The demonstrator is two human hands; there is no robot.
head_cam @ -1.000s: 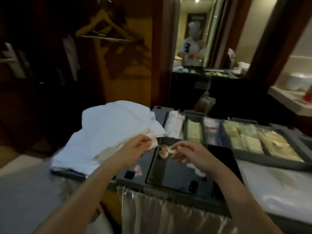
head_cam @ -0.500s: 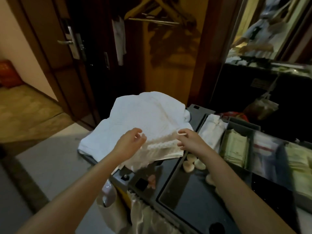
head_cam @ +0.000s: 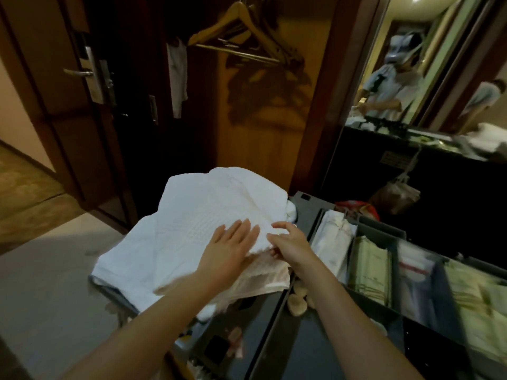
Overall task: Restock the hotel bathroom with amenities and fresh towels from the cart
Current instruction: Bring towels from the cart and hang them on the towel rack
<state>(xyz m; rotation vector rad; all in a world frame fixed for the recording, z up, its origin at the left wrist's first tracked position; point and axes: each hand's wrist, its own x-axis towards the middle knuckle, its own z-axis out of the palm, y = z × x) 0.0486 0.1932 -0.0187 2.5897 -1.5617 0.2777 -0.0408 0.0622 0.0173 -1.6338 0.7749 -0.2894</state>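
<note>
The left hand (head_cam: 233, 242) lies spread flat atop the folded white cotton towels (head_cam: 197, 215) on the grey plastic cart (head_cam: 307, 200), steadying them. Just beside it, the right hand (head_cam: 290, 242) pinches their edge, probably to lift.

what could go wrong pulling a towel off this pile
1. The towel pile is loose and seems to overhang the cart's left edge. With only the left hand flat on it, lifting one towel could drag others to the floor.
2. The round soaps lie loose beside the hem near the right hand; a swinging towel might scatter them.
</note>
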